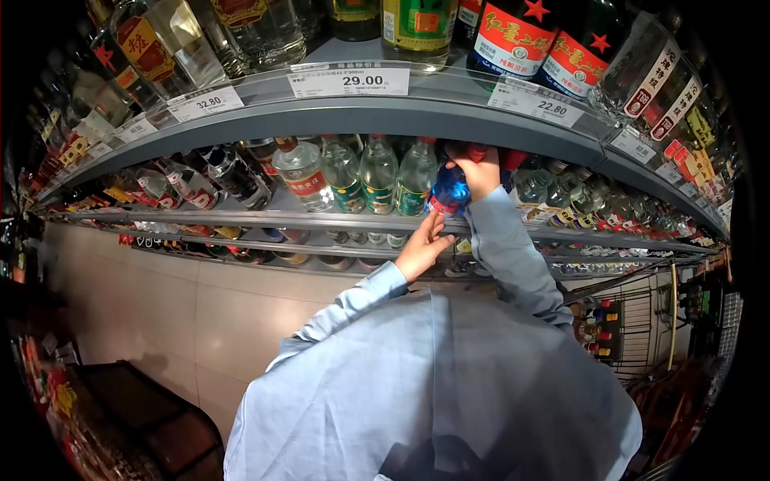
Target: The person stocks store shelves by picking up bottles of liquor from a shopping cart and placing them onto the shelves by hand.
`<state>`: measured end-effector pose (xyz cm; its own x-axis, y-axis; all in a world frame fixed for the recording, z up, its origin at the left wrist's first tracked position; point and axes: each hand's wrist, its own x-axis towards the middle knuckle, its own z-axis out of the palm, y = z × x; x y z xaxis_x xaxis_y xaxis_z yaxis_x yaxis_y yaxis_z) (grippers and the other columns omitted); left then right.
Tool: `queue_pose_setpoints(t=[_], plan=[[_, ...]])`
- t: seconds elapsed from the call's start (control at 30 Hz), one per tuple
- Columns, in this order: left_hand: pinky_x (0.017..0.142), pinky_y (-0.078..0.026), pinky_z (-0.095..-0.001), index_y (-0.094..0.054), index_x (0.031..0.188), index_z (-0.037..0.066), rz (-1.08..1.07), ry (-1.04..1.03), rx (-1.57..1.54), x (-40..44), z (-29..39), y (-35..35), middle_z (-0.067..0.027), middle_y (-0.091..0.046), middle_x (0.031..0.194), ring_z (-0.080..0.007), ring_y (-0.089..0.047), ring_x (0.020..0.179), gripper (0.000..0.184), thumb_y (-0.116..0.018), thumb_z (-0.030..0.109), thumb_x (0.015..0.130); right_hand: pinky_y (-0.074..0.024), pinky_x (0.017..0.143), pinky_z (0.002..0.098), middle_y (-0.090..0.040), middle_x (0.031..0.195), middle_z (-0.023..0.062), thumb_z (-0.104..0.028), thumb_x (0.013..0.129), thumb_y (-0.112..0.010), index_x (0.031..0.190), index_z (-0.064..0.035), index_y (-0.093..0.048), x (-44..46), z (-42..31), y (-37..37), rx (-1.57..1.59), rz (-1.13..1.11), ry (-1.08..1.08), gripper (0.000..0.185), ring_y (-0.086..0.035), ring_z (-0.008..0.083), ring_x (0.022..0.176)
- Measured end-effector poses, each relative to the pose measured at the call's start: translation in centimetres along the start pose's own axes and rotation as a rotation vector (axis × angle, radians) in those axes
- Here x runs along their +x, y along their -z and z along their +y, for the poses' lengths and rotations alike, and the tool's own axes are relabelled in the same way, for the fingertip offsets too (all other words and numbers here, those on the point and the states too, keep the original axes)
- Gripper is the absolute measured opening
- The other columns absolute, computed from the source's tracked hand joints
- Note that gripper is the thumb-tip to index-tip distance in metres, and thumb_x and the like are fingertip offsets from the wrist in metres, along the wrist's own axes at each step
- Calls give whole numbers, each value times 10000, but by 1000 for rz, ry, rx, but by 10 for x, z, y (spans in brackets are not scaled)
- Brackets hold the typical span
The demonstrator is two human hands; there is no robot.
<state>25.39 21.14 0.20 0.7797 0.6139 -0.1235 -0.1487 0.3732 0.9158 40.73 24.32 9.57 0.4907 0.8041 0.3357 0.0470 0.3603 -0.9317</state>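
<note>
A blue glass bottle with a red label stands among the bottles on the middle shelf. My right hand reaches in under the upper shelf and is closed around its upper part. A red cap shows by the fingers. My left hand is below and in front, with its thumb apart and its fingertips at the bottle's lower label; I cannot tell whether they press on it. Clear bottles with green labels stand just left of the blue one.
The upper shelf edge overhangs my hands and carries price tags. Large bottles stand above it. More bottles fill the shelf to the right. A wire cart holding bottles is at my right; tiled floor lies left.
</note>
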Motion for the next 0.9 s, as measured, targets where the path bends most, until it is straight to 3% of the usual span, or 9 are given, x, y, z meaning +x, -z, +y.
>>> queue_pose_setpoints(t=[0.2,0.23,0.43,0.53,0.57,0.9], plan=[[990,-318,-282,-141,1385,37,40,8,-41,5,2,0,-123,-345,1341,-194,-319,1251,679,-527,15,828,-486,552,259,-599,852,75,-7,720,-673,958,-8,-559,3,0,-3,68,-35,-24,263,-584,151,704],[987,-322,-280,-150,1384,39,47,4,-40,5,1,0,-119,-353,1335,-189,-326,1246,672,-528,16,829,-483,647,277,-591,884,70,-8,726,-674,993,-13,-538,5,5,1,74,-74,-74,300,-578,157,764],[977,-332,-273,-199,1373,40,60,2,-1,4,4,6,-97,-388,1309,-158,-356,1220,632,-526,22,833,-401,855,271,-551,1007,78,32,767,-619,1063,3,-493,-3,-1,-1,-187,41,393,323,-522,153,953],[974,-334,-266,-210,1370,40,61,9,9,5,6,7,-89,-400,1298,-149,-367,1207,621,-522,19,834,-379,883,279,-532,1050,82,49,790,-579,1093,9,-476,-10,4,-3,-40,31,297,323,-501,154,982],[973,-336,-266,-208,1370,40,59,6,10,6,4,8,-87,-402,1295,-149,-371,1202,622,-520,16,833,-443,748,275,-622,896,97,-57,768,-645,1044,-7,-522,-8,9,-5,-175,131,368,306,-576,168,785],[970,-345,-269,-202,1370,34,56,16,-23,7,-1,7,-95,-398,1295,-153,-376,1194,625,-496,-22,821,-445,732,296,-612,892,129,-107,803,-619,1093,-9,-476,-12,4,1,-349,88,345,339,-567,211,756]])
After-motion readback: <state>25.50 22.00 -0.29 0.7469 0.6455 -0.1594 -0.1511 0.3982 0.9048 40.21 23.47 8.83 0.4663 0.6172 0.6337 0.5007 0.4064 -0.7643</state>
